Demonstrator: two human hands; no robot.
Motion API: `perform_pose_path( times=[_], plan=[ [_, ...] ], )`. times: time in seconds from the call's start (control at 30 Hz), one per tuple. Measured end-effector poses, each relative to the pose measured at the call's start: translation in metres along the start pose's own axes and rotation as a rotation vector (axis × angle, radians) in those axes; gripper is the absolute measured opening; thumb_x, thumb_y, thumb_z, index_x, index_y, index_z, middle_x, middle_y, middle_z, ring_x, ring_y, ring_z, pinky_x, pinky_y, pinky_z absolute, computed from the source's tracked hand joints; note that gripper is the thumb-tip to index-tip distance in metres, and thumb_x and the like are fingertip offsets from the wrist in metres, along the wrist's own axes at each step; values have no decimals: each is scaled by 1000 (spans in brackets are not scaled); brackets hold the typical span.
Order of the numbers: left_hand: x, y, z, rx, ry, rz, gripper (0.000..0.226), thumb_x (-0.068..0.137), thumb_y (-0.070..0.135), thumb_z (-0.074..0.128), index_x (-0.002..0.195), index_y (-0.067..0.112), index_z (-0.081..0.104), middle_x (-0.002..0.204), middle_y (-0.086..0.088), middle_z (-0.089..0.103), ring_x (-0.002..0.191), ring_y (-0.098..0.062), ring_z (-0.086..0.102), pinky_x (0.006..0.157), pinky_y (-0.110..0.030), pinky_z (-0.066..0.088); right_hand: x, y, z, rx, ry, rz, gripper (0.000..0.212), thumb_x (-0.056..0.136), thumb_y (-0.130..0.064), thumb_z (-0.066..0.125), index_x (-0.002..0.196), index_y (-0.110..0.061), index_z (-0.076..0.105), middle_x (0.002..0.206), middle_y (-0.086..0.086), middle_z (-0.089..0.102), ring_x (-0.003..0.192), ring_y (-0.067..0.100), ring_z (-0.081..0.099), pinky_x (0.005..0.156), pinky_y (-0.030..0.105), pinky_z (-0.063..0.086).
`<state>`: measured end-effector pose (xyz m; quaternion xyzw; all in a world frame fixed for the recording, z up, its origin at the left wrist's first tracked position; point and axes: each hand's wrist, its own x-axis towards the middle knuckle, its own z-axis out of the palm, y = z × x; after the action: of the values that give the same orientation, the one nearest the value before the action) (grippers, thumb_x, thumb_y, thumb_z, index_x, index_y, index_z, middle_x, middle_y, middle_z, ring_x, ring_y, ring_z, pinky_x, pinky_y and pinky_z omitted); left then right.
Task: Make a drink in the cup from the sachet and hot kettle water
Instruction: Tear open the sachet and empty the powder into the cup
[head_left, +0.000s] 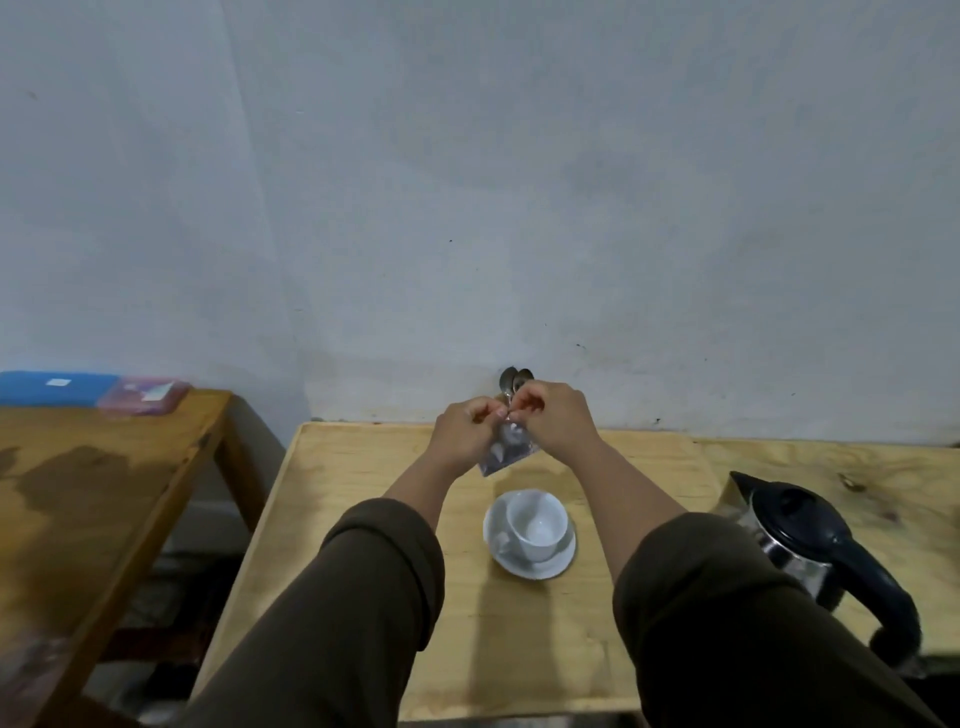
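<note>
While both forearms reached forward over the counter (363, 597) in rolled brown sleeves, the nearest task item was the white cup (537, 525), which stood upright and empty on its saucer (550, 569) between them. Judged as glazed ceramic: stiff, breakable, smooth, best taken by the handle, which appeared to sit on its near-left side. To the right, well apart from the cup, stood the kettle (800, 525), steel body with dark lid and handle; likely heavy if filled and hot at the wall, so the handle was the only sensible hold. Beyond the cup, raised above the counter, the sachet (505, 453) hung from both hands. The left hand (465, 434) and right hand (553, 418) were each closed to a narrow pinch on its top edge, fingertips almost touching, wrists bent inward, elbows spread. Pose read as set for tearing; whether the seal was already open could not be told. Sachet judged light, thin, limp and somewhat slick, so a grip close beside the tear line seemed right. Farthest, behind the hands at the wall, spoon bowls (514, 379) showed; their holder was hidden.
</note>
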<state>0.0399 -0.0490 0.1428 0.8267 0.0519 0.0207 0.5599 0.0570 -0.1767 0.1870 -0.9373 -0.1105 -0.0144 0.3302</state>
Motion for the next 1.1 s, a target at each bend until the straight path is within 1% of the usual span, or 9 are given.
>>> perform_pose_path(
  times=[0.13,0.3,0.5,0.6,0.67,0.77,0.9,1.0,1.1],
  plan=[
    [-5,6,16,-90,1,-74,21,94,18,53,93,9,72,85,-6,66,79,-16,53,74,-27,40,-4,11,-4,9,37,-48,6,76,2,67,81,0,69,67,-15,42,73,14,48,59,0,36],
    [-8,10,39,-191,27,-201,32,91,13,55,60,23,60,65,4,56,67,-13,48,60,-23,37,-10,29,-5,-27,52,-143,7,77,6,61,79,3,68,83,8,57,74,17,48,55,6,34],
    [-13,12,64,-251,66,-310,29,85,12,53,60,23,61,70,-5,62,70,-22,56,71,-33,45,-16,48,-13,15,-38,-166,12,79,3,62,83,-2,72,64,-9,46,74,15,49,56,5,29],
    [-12,6,73,-268,145,-345,34,91,17,52,59,24,62,81,-10,64,82,-24,59,79,-38,51,-20,57,-19,9,-100,-202,12,76,5,63,82,1,72,67,-5,46,77,14,49,57,4,31],
    [-11,0,77,-271,182,-387,35,90,20,51,57,22,61,80,-12,64,77,-27,59,74,-43,55,-24,64,-20,11,-144,-238,12,75,7,64,82,5,72,62,-14,43,77,13,49,58,3,34],
    [-11,-7,82,-259,208,-451,30,92,20,51,63,22,61,80,-14,64,65,-28,59,54,-32,51,-31,79,-13,0,-206,-233,9,77,5,65,82,3,72,65,-15,44,79,13,49,60,11,31],
    [-11,-21,95,-213,253,-525,19,91,23,53,79,18,67,78,-7,66,74,-25,61,75,-35,56,-38,105,4,3,-247,-212,5,77,-1,68,81,-1,72,89,-1,47,90,17,50,79,19,33],
    [-12,-27,104,-189,264,-573,22,93,23,51,89,14,70,66,-6,64,54,-20,57,54,-27,50,-39,117,8,-13,-287,-216,4,76,-3,70,79,-1,72,91,-1,46,94,18,50,78,18,32],
    [-10,-37,110,-120,309,-598,28,94,22,48,103,12,73,90,-9,70,67,-19,57,57,-21,45,-38,128,9,-19,-355,-222,4,74,0,69,73,-4,70,89,-3,47,91,15,47,79,19,33]
  ],
)
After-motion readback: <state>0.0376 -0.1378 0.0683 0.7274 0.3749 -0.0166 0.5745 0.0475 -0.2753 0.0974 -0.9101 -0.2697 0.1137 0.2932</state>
